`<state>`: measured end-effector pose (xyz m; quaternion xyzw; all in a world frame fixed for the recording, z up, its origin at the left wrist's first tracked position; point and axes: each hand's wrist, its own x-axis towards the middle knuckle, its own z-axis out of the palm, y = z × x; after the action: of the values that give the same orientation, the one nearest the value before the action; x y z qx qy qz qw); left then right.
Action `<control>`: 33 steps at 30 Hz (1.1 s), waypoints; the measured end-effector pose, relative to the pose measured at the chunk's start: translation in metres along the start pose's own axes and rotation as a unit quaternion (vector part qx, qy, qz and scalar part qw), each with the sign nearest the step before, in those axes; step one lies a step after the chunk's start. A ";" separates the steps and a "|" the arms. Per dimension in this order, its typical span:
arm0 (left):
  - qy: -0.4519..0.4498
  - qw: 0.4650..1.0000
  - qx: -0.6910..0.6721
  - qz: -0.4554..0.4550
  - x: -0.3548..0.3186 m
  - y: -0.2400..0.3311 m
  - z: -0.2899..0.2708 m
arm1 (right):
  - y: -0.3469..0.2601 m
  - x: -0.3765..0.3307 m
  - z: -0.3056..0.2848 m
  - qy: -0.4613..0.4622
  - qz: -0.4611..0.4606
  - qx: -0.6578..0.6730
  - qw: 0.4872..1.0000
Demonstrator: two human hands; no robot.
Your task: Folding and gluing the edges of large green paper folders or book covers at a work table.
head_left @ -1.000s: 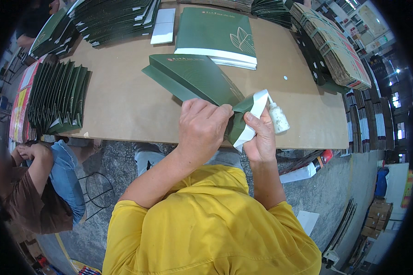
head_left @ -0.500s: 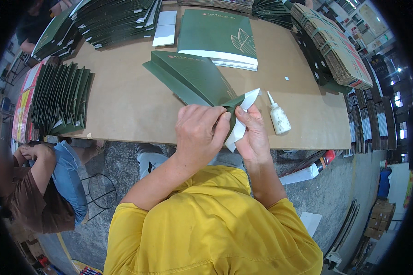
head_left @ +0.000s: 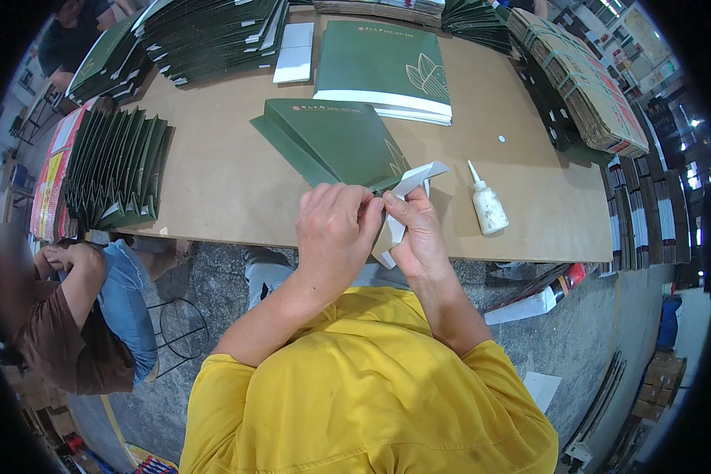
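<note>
At left, dark-green pleated paper bags (head_left: 122, 170) stand folded. Above the table's (head_left: 229, 182) near edge, the left hand's (head_left: 332, 225) fingers pinch a green paper bag (head_left: 332, 142); the right hand's (head_left: 417, 233) fingers grip its white flap (head_left: 417, 178), not yet flat.

Two working hands (head_left: 330, 229) (head_left: 420, 231), one held green bag (head_left: 332, 142) — one white bottle (head_left: 490, 208).

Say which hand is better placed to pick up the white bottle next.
Likely the right hand: the white bottle is just to its right, while the left hand is on the far side. Both are busy at the green paper bag, though.
</note>
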<state>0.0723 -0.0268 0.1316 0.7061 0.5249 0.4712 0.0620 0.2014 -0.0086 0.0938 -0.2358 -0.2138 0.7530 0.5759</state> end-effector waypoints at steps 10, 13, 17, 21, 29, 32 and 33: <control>0.017 1.000 0.018 -0.007 -0.008 -0.017 -0.008 | 0.014 0.000 0.014 0.028 -0.045 -0.067 0.996; 0.026 0.999 0.043 -0.005 -0.013 -0.021 -0.010 | 0.021 0.001 0.015 0.013 -0.051 -0.074 0.996; 0.034 0.997 0.074 0.015 -0.026 -0.041 -0.012 | 0.035 0.003 0.011 -0.007 -0.023 -0.100 0.995; 0.061 0.994 0.073 -0.054 -0.046 -0.067 -0.029 | 0.026 -0.015 0.010 -0.004 -0.009 -0.246 0.969; 0.121 0.977 0.056 -0.168 -0.098 -0.138 -0.040 | -0.007 0.018 -0.089 0.100 -0.217 -0.503 0.831; 0.145 0.977 0.068 -0.139 -0.115 -0.161 -0.031 | 0.015 0.045 -0.103 -0.029 -0.125 -0.503 0.855; 0.147 0.976 0.081 -0.140 -0.122 -0.170 -0.029 | 0.018 0.047 -0.104 -0.036 -0.125 -0.503 0.855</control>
<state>-0.0654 -0.0606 -0.0247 0.5515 0.6584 0.5121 -0.0075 0.2396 0.0374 -0.0046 -0.4368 -0.6117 0.4726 0.4601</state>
